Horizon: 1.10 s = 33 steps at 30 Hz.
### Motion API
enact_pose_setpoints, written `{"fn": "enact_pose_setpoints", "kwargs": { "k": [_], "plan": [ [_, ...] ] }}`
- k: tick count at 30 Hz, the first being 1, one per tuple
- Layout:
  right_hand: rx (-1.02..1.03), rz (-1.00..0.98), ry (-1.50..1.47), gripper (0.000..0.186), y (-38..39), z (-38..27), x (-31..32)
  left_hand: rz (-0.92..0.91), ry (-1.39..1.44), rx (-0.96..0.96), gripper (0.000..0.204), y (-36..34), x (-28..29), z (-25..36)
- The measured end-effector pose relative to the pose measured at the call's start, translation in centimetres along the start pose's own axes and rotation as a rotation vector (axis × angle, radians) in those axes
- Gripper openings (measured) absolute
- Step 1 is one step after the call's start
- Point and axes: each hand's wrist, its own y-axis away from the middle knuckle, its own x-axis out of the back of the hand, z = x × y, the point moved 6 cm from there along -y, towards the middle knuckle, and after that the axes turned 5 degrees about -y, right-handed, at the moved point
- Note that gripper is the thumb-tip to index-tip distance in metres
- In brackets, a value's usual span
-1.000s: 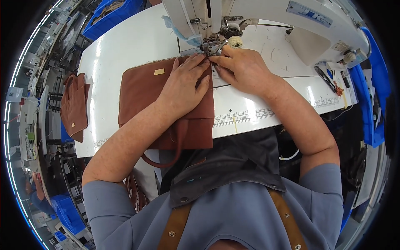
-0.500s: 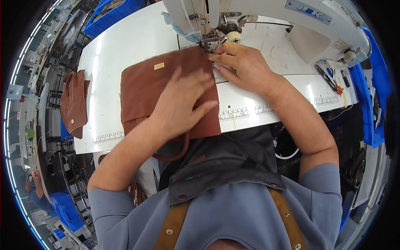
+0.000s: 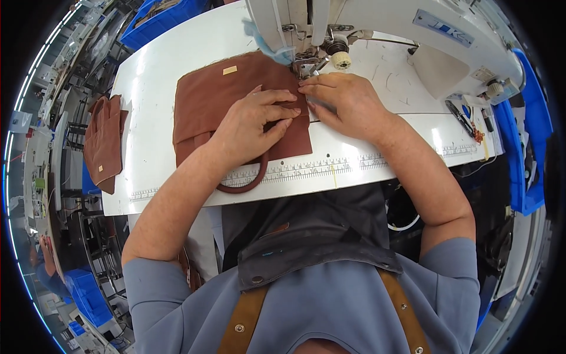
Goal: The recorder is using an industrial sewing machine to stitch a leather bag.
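Note:
A brown fabric bag piece with a small tan label and a rounded handle lies on the white sewing table. Its upper right edge reaches the presser foot of a white sewing machine. My left hand rests on the fabric, fingers stretched toward its right side and thumb apart. My right hand lies at the piece's right edge, just below the foot. Its fingertips touch the edge, with a gap between fingers and thumb.
Another brown handled bag piece hangs over the table's left end. Rulers run along the front edge of the table. Small tools and loose threads lie at right. Blue bins stand behind and at right.
The bag piece has moved up and away from me, its handle now lying on the table. My left hand has moved slightly up and now rests still; the right stays at the edge.

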Motion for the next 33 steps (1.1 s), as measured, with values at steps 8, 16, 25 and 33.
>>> {"fn": "enact_pose_setpoints", "kwargs": {
  "k": [8, 16, 25, 33],
  "plan": [
    [-0.001, 0.012, 0.025, 0.027, -0.5, -0.2, 0.2, 0.113, 0.119, -0.031, 0.020, -3.0, 0.3, -4.0],
    [-0.039, 0.001, 0.055, 0.027, -0.6, 0.0, 0.4, 0.102, 0.202, 0.091, 0.018, -5.9, 0.5, -8.5],
    [-0.012, 0.054, 0.033, 0.023, -0.5, 0.3, 1.0, -0.101, -0.180, 0.114, 0.033, -6.1, 0.2, -9.5],
    [0.107, -0.018, -0.049, 0.040, -1.1, -1.5, 1.5, -0.286, 0.066, -0.042, 0.035, 4.2, 1.8, -2.2]
  ]
}}
